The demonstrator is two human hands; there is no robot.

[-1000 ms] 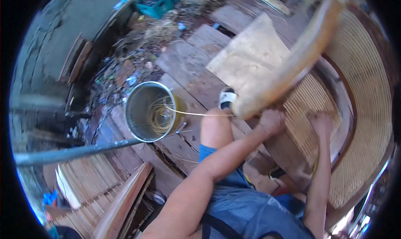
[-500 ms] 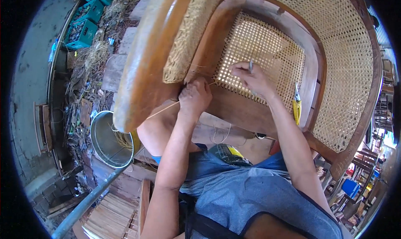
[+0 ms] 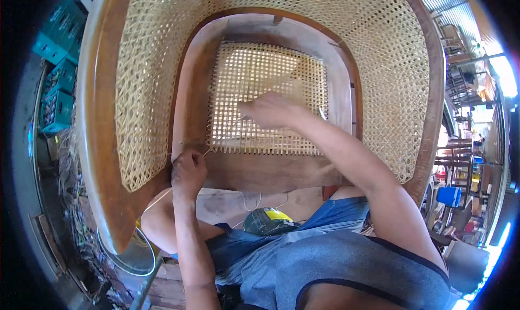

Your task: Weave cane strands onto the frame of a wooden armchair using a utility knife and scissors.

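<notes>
A wooden armchair has a cane seat panel [image 3: 260, 139] woven in an open grid, with small holes along its edge. At the seat's front left corner my left hand [image 3: 189, 172] is closed on a thin cane strand [image 3: 157, 200]. The strand trails down left over my knee, and a short length runs from my fingers to the corner. Over the middle of the panel is my right hand [image 3: 269, 109], smeared by motion, its fingers curled together; what they hold is hidden. The metal tip of a tool [image 3: 323, 114] shows beside my right forearm.
Woven cane sides [image 3: 143, 93] and a curved wooden rim [image 3: 95, 163] surround the seat. Below left stands a metal bucket [image 3: 135, 266]. Green crates [image 3: 58, 112] are at the far left; a blue container [image 3: 448, 196] and wooden furniture are at the right.
The view has swung so the chair sits further left and more upright. My right hand has moved left over the panel, and its forearm now covers most of the yellow-handled tool. My left hand keeps the strand.
</notes>
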